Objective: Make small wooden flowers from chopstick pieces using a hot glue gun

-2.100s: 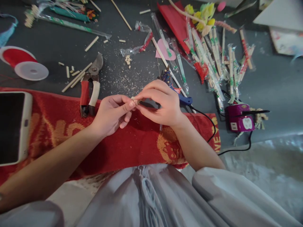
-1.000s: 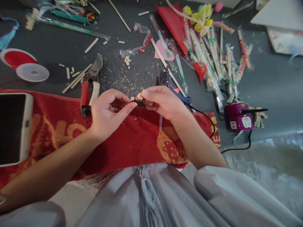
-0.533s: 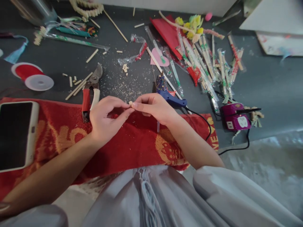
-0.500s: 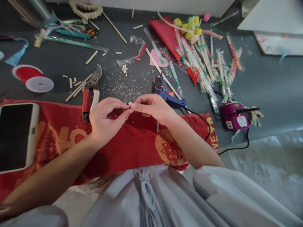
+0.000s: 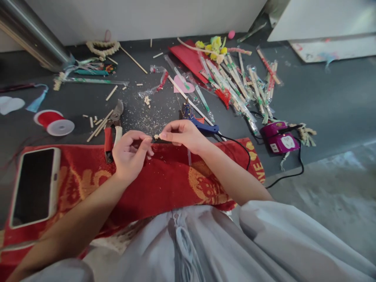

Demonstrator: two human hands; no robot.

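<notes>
Phone (image 5: 33, 188) lies on the red towel (image 5: 164, 188), then shears (image 5: 114, 120) just beside the left hand (image 5: 132, 154), thumb and fingertips close together (can't make out from where I stand whether they hold anything). The small pale cluster (image 5: 156, 137) is over the towel's far edge, pinched in the right hand (image 5: 185, 136); blue glue gun (image 5: 190, 114) just past that hand, purple block (image 5: 277, 137) well apart at right.

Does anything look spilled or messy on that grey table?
Yes: pale crumbs lie scattered on the tabletop between the pruning shears and the glue gun, just beyond the small pale piece pinched in the right hand. They seem like loose waste, strewn without order.
</notes>
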